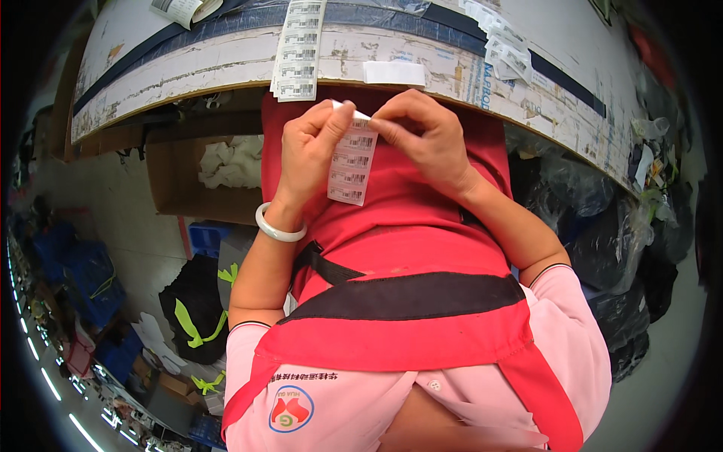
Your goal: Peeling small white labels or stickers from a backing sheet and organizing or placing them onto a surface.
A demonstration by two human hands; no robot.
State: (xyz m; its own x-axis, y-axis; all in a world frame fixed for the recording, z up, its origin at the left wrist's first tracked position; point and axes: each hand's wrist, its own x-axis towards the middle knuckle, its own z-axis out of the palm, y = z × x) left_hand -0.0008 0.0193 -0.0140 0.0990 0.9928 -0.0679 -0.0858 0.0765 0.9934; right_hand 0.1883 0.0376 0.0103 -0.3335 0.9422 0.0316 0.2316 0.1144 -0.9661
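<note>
Head view looks down on a long, worn white surface [226, 64] with a dark blue band, curving across the top of the picture, and below it on the person's red apron [407, 226] over a pink shirt. Under the surface's edge to the left sits an open cardboard box [177, 184] with crumpled white material inside; dark plastic bags [602, 241] pile up on the right. A longer sheet of barcode labels [300, 49] hangs over the surface's near edge, with a blank white sticker [394, 73] just beside it and more loose labels [504, 41] farther right. In front of the apron, just below that edge, both hands pinch the top of a short strip of barcode labels [351, 162]: the left hand [312, 151], with a pale bangle [279, 226] on its wrist, and the right hand [425, 139] grip it between thumb and fingertips at the upper corner. The strip looks paper-light, limp and easily creased or torn, best held at its edges.
</note>
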